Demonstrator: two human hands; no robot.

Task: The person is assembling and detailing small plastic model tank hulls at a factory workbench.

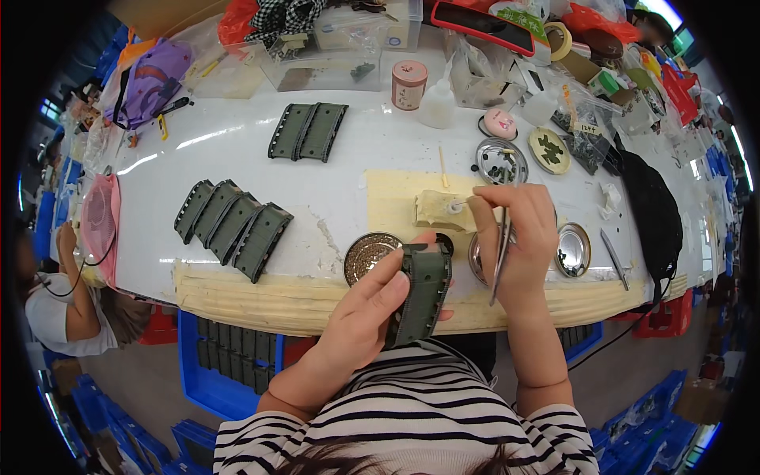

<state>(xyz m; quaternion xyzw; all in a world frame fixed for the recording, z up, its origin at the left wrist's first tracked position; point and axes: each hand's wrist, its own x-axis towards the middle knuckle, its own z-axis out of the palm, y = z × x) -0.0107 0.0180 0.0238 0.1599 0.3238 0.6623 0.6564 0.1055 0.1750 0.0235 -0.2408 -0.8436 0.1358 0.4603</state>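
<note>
You are working among several small round dishes on the white table (pixel 237 150). A brown-lined tin (pixel 366 255) is sitting at about 9 o'clock from your left hand's fingertips, its contents reading only as fine specks. A metal dish (pixel 501 161) at 12 o'clock from your right hand is holding dark small parts, and another metal dish (pixel 573 249) at 3 o'clock of that hand is holding a few dark bits. A further dish is lying mostly hidden behind your right hand.

Your left hand (pixel 366 305) is gripping an olive-green ridged track piece (pixel 423 291), fingers closed along its left edge and thumb behind it, the piece standing nearly upright just below the table edge. Your right hand (pixel 518 237) is pinching thin metal tweezers (pixel 500 265), fingers pressed together, tips pointing down toward 6 o'clock, just beside the piece's right edge.

More green track pieces (pixel 233 226) are lying at 9 o'clock. What the tweezers are carrying is too small to make out.
</note>
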